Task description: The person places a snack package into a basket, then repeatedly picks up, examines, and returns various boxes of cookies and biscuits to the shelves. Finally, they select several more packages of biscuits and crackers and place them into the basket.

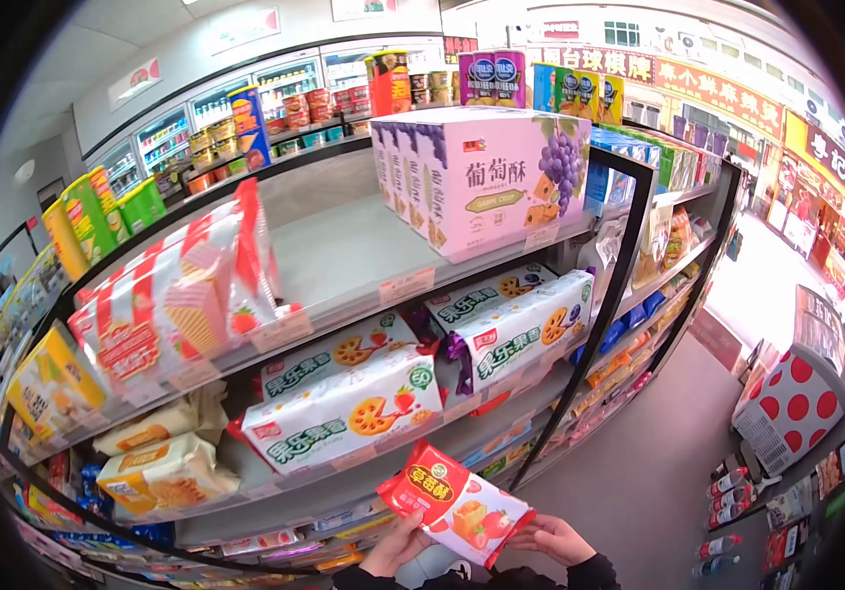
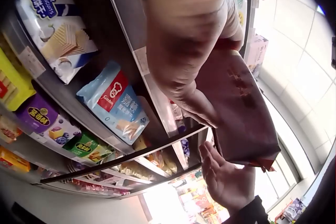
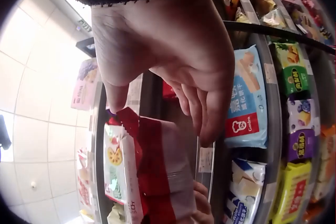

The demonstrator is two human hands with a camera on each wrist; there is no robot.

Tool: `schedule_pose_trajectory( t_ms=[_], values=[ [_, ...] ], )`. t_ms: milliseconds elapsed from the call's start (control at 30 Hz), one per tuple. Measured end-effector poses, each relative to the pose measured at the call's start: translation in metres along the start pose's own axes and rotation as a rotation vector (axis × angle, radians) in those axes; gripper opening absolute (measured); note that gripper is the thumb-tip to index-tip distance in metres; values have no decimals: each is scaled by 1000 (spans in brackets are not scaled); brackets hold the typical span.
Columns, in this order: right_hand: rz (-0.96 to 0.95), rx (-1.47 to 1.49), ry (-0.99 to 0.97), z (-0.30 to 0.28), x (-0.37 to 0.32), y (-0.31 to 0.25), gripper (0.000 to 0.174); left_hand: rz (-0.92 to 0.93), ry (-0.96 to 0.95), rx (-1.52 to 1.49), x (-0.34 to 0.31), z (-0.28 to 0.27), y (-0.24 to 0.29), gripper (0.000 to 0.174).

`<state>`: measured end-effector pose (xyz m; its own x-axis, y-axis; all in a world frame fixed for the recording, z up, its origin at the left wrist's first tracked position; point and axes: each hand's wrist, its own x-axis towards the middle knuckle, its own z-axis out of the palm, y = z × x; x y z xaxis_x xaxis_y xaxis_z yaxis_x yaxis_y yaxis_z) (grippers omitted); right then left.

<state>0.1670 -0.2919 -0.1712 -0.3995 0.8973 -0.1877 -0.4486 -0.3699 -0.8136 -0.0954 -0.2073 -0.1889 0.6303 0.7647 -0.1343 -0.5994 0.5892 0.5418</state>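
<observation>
A red and white snack packet [image 1: 457, 504] with strawberry pictures is held low, in front of the shelves. My left hand [image 1: 400, 546] grips its left end; in the left wrist view the left hand [image 2: 186, 40] has its thumb and fingers around the packet [image 2: 241, 108], whose dark underside shows. At the other end is my right hand [image 1: 555, 539], palm turned up. In the right wrist view the right hand [image 3: 168, 50] has its fingers extended and its thumb by the torn-looking corner of the packet [image 3: 170, 166]; firm contact there cannot be told.
A metal shelf [image 1: 319, 236] holds pink grape boxes [image 1: 501, 177], striped wafer bags [image 1: 172, 295] and white biscuit packs [image 1: 344, 408]. Its black frame [image 1: 580, 364] slopes down near the right hand. Grey floor [image 1: 639, 462] lies right, with a polka-dot box [image 1: 794, 408] and bottles beyond.
</observation>
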Motion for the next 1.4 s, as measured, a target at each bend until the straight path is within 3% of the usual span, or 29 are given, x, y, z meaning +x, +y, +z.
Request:
schedule_pose_trajectory(
  t_ms=[200,267,400,600,667,733,833,933,1000,1067,1133,1200,1333,1400],
  values=[
    [-22,-65,150,-5,26,-30,52,34,62,-32,46,8,-12,49],
    [-64,-155,170,-12,38,-43,48,71,115,16,59,11,-18,57],
    [-85,-219,239,-44,57,-60,32,151,192,43,80,34,-30,54],
    [-65,-308,213,-81,73,-86,22,242,262,119,108,63,-50,50],
    [-89,-272,204,-92,76,-90,23,386,250,167,117,56,-61,44],
    [-70,-252,205,-97,78,-99,21,388,272,155,118,58,-61,48],
    [-101,-310,190,-110,83,-105,14,524,137,117,123,60,-60,61],
    [-158,-354,191,-122,86,-112,13,610,101,77,124,65,-57,64],
    [-151,-384,174,-129,86,-117,12,624,161,14,123,65,-54,68],
    [-169,-469,155,-136,87,-117,12,662,318,183,120,69,-50,69],
    [-194,-462,169,-134,86,-120,12,644,297,135,116,60,-48,62],
    [-218,-455,180,-131,85,-126,12,573,299,327,112,56,-45,50],
    [-328,-599,234,-133,88,-132,11,548,312,621,114,62,-34,45],
    [-371,-659,255,-133,91,-136,10,644,282,785,119,69,-28,45]
  ],
)
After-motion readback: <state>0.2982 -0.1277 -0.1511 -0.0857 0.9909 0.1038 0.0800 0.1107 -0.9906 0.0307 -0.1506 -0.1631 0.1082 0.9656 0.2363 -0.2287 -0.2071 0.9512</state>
